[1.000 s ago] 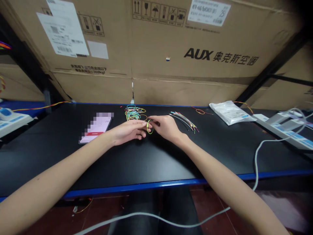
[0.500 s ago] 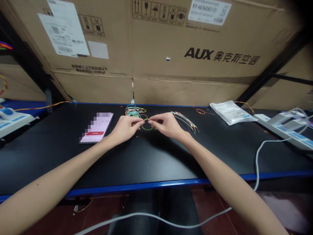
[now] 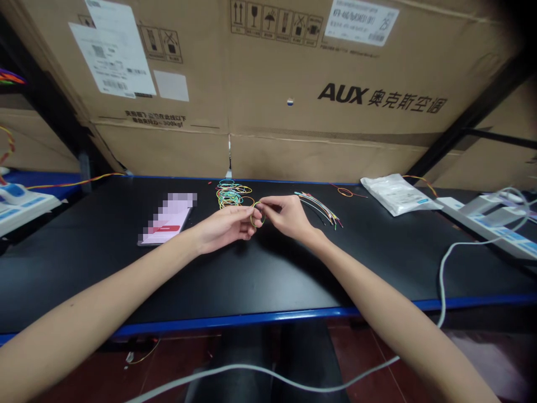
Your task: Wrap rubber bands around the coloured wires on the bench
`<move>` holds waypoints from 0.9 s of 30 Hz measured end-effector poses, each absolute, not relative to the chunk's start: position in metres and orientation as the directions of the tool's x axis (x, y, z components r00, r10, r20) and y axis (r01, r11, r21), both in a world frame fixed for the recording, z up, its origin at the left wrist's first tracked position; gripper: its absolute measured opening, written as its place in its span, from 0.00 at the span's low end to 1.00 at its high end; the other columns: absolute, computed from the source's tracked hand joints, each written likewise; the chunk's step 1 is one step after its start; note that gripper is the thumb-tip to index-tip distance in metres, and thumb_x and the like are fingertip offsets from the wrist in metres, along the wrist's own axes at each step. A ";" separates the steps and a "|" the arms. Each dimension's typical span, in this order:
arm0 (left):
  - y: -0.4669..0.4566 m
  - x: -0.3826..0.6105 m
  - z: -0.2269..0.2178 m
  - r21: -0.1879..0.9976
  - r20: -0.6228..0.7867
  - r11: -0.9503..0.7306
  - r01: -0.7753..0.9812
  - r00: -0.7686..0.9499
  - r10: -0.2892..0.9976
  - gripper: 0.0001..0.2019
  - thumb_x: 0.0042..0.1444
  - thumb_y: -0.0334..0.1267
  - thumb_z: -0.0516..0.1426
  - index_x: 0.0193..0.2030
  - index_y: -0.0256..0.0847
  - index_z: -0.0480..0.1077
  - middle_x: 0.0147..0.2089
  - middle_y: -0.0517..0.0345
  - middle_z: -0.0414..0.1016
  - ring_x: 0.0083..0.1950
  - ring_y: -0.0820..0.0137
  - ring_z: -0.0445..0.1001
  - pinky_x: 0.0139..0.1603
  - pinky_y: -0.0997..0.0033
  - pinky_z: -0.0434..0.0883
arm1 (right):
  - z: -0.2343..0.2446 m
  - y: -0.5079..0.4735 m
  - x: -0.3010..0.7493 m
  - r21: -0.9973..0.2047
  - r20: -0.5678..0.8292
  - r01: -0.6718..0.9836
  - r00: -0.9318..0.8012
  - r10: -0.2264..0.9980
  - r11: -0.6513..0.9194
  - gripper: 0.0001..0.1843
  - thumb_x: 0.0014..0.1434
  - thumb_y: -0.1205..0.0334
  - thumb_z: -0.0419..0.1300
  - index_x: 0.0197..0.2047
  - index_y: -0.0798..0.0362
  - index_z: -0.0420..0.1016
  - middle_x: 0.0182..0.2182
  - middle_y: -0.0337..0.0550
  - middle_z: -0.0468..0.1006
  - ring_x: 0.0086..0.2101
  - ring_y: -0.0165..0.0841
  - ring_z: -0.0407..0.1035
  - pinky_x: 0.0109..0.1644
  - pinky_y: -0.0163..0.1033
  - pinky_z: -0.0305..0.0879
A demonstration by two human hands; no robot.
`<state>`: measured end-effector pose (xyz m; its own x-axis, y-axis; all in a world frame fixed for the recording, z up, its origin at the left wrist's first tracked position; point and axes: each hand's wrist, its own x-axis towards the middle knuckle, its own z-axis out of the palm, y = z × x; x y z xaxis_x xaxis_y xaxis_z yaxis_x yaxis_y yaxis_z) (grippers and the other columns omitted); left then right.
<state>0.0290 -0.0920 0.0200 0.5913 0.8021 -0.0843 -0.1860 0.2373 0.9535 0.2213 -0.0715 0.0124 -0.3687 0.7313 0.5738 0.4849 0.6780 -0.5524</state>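
My left hand (image 3: pixel 224 226) and my right hand (image 3: pixel 287 215) meet over the middle of the black table (image 3: pixel 251 268). Both pinch a thin yellow-green wire (image 3: pixel 257 215) bent into a small loop between the fingertips. Just behind the hands lies a pile of coiled coloured wire loops (image 3: pixel 230 194). To the right of my right hand lies a bundle of straight coloured wires (image 3: pixel 321 208).
A phone (image 3: pixel 168 218) lies left of my left hand. A white plastic bag (image 3: pixel 396 194) and a small orange wire loop (image 3: pixel 346 192) sit at the back right. Power strips (image 3: pixel 486 224) and a grey cable (image 3: pixel 440 280) are on the right; cardboard boxes (image 3: pixel 272 84) stand behind the table.
The wire loop was pulled wider half a second ago with the hands slightly apart; now the hands are close again and the loop is small and tight.
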 end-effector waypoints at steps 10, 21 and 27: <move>-0.097 0.027 0.022 0.721 0.410 -0.498 0.482 0.282 0.867 0.12 0.62 0.41 0.53 0.34 0.39 0.75 0.31 0.57 0.77 0.27 0.73 0.68 0.33 0.71 0.64 | 0.018 -0.075 0.220 -0.660 0.482 0.420 -0.400 0.780 0.623 0.13 0.62 0.60 0.57 0.36 0.57 0.81 0.27 0.42 0.79 0.23 0.27 0.67 0.28 0.32 0.59; -0.089 0.028 0.015 0.960 -0.070 0.212 -0.184 0.575 0.815 0.11 0.56 0.43 0.62 0.36 0.35 0.76 0.39 0.51 0.75 0.31 0.75 0.69 0.33 0.72 0.65 | 0.012 -0.071 0.221 -0.500 0.553 0.556 -0.384 0.739 0.664 0.11 0.60 0.67 0.57 0.35 0.55 0.82 0.26 0.40 0.80 0.24 0.26 0.63 0.31 0.32 0.55; -0.092 0.029 0.016 0.997 0.069 -0.079 0.000 0.469 0.880 0.14 0.57 0.48 0.59 0.33 0.37 0.76 0.30 0.57 0.72 0.27 0.76 0.64 0.31 0.73 0.64 | 0.015 -0.073 0.221 -0.492 0.548 0.568 -0.386 0.742 0.659 0.11 0.61 0.66 0.57 0.36 0.55 0.82 0.24 0.39 0.78 0.23 0.26 0.61 0.30 0.32 0.54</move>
